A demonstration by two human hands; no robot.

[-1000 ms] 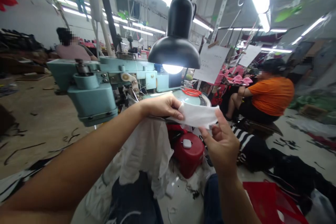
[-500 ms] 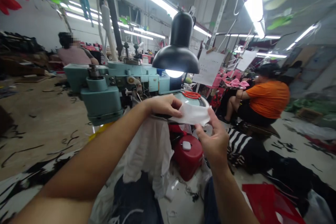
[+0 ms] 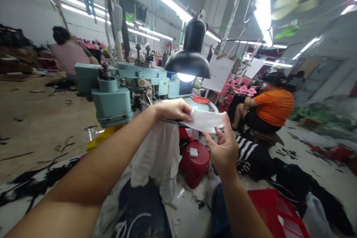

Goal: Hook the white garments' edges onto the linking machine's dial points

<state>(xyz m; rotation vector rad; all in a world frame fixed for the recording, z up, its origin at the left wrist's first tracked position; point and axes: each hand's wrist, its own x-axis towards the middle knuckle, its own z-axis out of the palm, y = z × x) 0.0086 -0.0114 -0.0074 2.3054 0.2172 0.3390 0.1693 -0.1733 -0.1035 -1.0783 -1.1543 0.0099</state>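
Observation:
A white fabric piece (image 3: 208, 120) is stretched between my two hands below the black lamp (image 3: 189, 54). My left hand (image 3: 176, 111) pinches its left end between thumb and fingers. At its right end, my right hand (image 3: 223, 141) holds the cloth by the edge, index finger raised at the upper corner and thumb lower down. The teal sewing machine (image 3: 111, 98) stands left of and behind my hands. White cloth (image 3: 157, 156) hangs below my left hand, over my lap.
A red stool (image 3: 195, 165) with a small white item stands below. Red-handled scissors (image 3: 200, 99) lie on the machine table. A person in orange (image 3: 275, 106) sits at right, another in pink (image 3: 67, 55) at far left. Black and striped cloth (image 3: 259, 156) lies right.
The view has shifted slightly. The white fabric now looks flatter and more stretched between my hands, and the fingers of my right hand have moved a little at its edge.

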